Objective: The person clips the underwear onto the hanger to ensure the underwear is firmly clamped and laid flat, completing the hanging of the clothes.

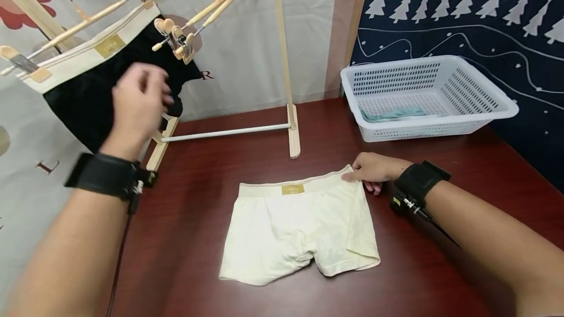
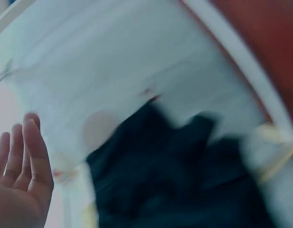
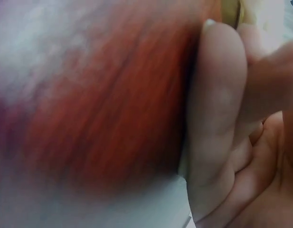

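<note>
The right hand point(image 1: 374, 169) pinches the waistband corner of cream boxer briefs point(image 1: 299, 226) lying flat on the dark red table point(image 1: 198, 238). The left hand point(image 1: 138, 99), fingers loose and holding nothing, is raised before black briefs point(image 1: 83, 101) clipped to a wooden hanger point(image 1: 88, 21) on the rack point(image 1: 284, 62). The work looks to be at the spreading-out stage; next comes a firm hold on the hanging pair or its clips. Both wrist views are blurred. A white basket point(image 1: 427, 94) stands well apart.

Letters "R", "L" on backdrop point(image 1: 246, 38)
</note>
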